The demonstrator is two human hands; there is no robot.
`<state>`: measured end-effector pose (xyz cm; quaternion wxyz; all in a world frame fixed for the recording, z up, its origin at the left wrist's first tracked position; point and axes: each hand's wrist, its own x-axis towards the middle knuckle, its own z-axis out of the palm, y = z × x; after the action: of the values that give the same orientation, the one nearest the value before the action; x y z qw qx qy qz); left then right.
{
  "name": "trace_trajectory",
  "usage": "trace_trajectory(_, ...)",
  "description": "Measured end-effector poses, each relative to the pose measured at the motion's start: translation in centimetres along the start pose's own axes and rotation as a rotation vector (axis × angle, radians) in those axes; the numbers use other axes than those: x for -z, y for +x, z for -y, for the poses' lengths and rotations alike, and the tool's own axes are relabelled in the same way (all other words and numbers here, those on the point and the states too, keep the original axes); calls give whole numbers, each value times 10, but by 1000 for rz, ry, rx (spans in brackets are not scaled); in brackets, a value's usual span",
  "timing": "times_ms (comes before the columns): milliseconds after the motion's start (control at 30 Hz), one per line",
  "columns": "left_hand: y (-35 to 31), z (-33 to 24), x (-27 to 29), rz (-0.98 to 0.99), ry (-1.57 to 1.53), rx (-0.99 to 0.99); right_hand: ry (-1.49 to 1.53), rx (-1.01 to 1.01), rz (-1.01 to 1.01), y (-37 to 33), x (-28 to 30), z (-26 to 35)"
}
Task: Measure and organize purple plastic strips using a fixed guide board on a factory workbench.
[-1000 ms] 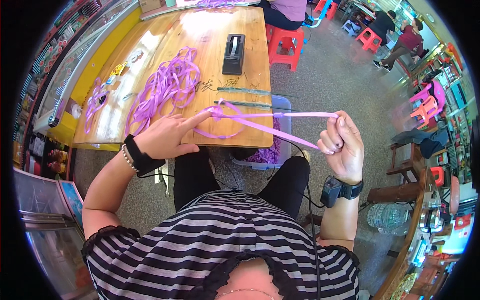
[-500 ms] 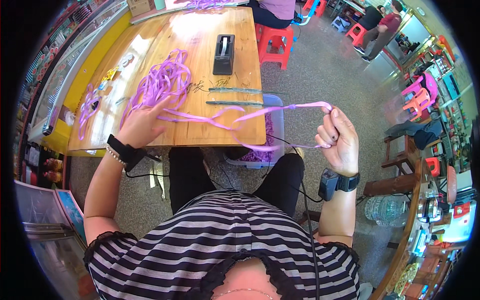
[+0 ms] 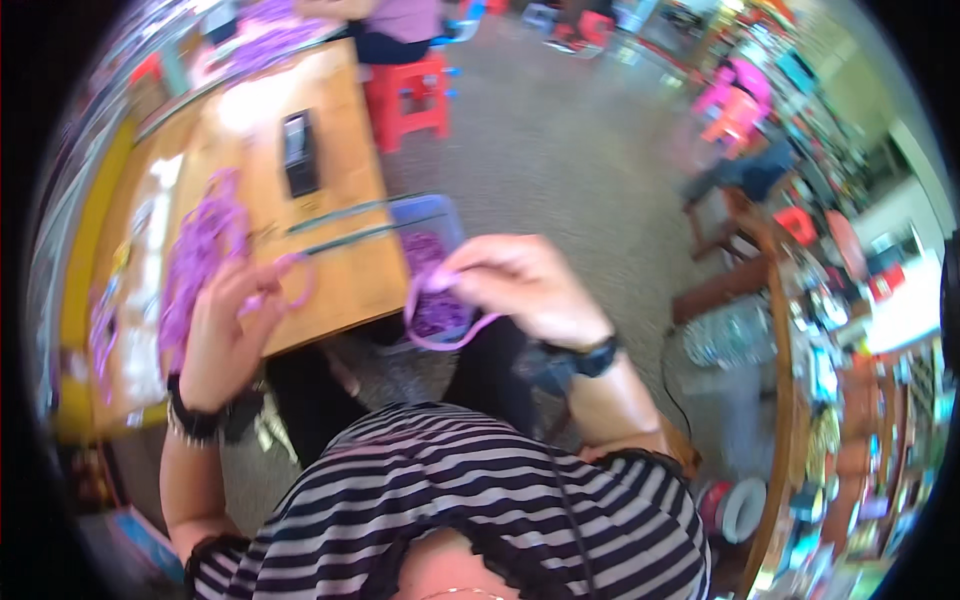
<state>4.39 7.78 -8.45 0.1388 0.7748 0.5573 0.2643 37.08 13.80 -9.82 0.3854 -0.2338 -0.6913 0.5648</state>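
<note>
My right hand [image 3: 530, 290], somewhat blurred, pinches a loop of purple ribbon [image 3: 445, 346] that hangs in front of a blue-tinted plastic bin [image 3: 440, 212]. The bin holds a mass of purple strands. On the left, my left hand [image 3: 225, 325] is raised at the near part of the wooden table [image 3: 345, 270], its fingers closed round a short curl of the same ribbon [image 3: 308, 285]. Right behind that hand lies a tangled heap of purple ribbon [image 3: 208, 235]. Two thin dark green rods [image 3: 345, 233] rest across the table by its right edge.
A black tape dispenser [image 3: 299, 155] stands on the table beyond the rods. A person [image 3: 405, 22] sits on a red stool [image 3: 410, 100] past the far right corner. More purple strands [image 3: 270, 45] lie at the far end. A wooden counter edge [image 3: 785, 400] curves along my right.
My view has swung to the right. My right hand has come in from the far right toward the bin, its ribbon now a small loop. My left hand has lifted, its fingers closed on ribbon.
</note>
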Motion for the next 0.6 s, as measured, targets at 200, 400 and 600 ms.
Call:
trace_trajectory(200, 37, -70, -79, 227, -633, -231, -161, 140, 130, -19, -5, 13)
trace_trajectory(400, 48, -88, -104, 624, -1286, -34, -163, 134, -160, -55, 21, 11)
trace_trajectory(600, 49, -93, -113, 746, -1289, -109, -40, 52, -434, -72, 39, 5)
